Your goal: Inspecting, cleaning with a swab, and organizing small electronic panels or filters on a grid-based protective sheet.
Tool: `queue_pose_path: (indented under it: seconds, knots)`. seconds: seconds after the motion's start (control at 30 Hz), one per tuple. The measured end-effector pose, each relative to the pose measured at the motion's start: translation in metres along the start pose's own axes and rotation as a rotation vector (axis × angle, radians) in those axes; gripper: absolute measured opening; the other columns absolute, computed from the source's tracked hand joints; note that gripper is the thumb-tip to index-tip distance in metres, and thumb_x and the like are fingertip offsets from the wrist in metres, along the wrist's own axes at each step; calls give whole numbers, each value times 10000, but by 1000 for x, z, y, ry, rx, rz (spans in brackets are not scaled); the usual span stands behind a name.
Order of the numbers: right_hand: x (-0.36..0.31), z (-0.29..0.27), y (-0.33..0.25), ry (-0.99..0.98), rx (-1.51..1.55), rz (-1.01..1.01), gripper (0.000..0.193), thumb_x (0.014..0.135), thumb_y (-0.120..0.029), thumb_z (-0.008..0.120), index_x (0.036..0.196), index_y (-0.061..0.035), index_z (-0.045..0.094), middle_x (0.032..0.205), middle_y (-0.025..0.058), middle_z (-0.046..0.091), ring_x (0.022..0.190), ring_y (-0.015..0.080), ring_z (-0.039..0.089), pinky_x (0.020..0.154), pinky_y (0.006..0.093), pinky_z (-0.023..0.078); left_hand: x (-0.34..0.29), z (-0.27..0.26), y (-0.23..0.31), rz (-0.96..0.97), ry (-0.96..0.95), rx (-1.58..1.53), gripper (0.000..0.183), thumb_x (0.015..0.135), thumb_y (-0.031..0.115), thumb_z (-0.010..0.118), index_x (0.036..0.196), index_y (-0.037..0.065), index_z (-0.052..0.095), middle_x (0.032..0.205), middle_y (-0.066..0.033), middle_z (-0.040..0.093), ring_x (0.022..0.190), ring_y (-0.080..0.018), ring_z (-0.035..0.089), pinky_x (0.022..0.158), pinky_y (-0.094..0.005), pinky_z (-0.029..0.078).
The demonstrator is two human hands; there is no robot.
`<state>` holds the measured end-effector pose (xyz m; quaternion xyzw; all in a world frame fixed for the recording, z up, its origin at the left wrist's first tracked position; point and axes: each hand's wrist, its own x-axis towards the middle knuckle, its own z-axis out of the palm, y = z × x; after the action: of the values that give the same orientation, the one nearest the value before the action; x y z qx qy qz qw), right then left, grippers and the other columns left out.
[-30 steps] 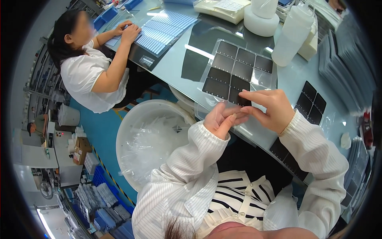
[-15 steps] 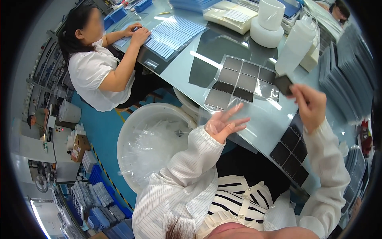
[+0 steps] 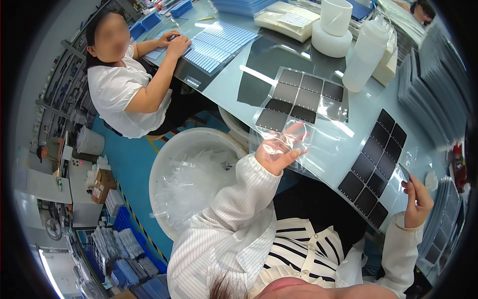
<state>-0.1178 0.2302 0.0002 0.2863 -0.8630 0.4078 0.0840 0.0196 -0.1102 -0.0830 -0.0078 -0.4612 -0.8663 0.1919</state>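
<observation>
My left hand (image 3: 281,149) is at the table's near edge, fingers stretched and apart, with glossy clear film (image 3: 318,142) lying over them. Beyond it, a clear sheet bears rows of dark square pieces (image 3: 285,93) with pale dotted edges; its near right part shows only bare film. My right hand (image 3: 417,202), at the right, pinches a thin dark square piece (image 3: 404,172), seen nearly edge-on. Beside that hand several similar dark pieces (image 3: 372,154) lie in two slanting columns on the glass-topped table.
A large white tub (image 3: 158,164) with clear plastic scraps stands left of me. A white bottle (image 3: 366,57), a round white container (image 3: 332,40) and stacked grey sheets (image 3: 432,94) stand on the table. Across the left corner sits a person (image 3: 124,94) beside a blue-white striped sheet (image 3: 219,45).
My right hand has carried the dark piece from beside the sheet toward me and right, past the columns. My left hand has shifted slightly, under the film. The other person's head has turned.
</observation>
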Motion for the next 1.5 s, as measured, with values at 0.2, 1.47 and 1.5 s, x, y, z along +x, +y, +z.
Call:
queue_pose_path:
  seconds: [0.2, 1.47, 1.5]
  knots:
    - [-18, -10, 15, 60, -53, -1, 197, 817, 28, 573, 997, 20, 651, 904, 136, 664, 765, 195, 654, 674, 251, 496, -2, 3, -4, 50, 22, 40, 618, 799, 23, 630, 1320, 65, 299, 1378, -232, 307, 1250, -367, 358, 944, -482, 409]
    - [-55, 11, 9, 9, -603, -296, 235, 654, -50, 678, 885, -13, 659, 942, 82, 654, 902, 283, 609, 662, 317, 533, -2, 1, 20, -133, 151, 164, 285, 873, 39, 482, 1148, 7, 415, 1382, -261, 284, 1273, -396, 317, 944, -443, 439]
    - [-56, 11, 10, 7, -601, -292, 235, 654, -50, 678, 885, -13, 659, 942, 82, 654, 902, 283, 609, 662, 317, 533, -2, 3, 20, -137, 151, 165, 285, 873, 39, 482, 1148, 7, 415, 1382, -261, 284, 1273, -396, 317, 944, -443, 439]
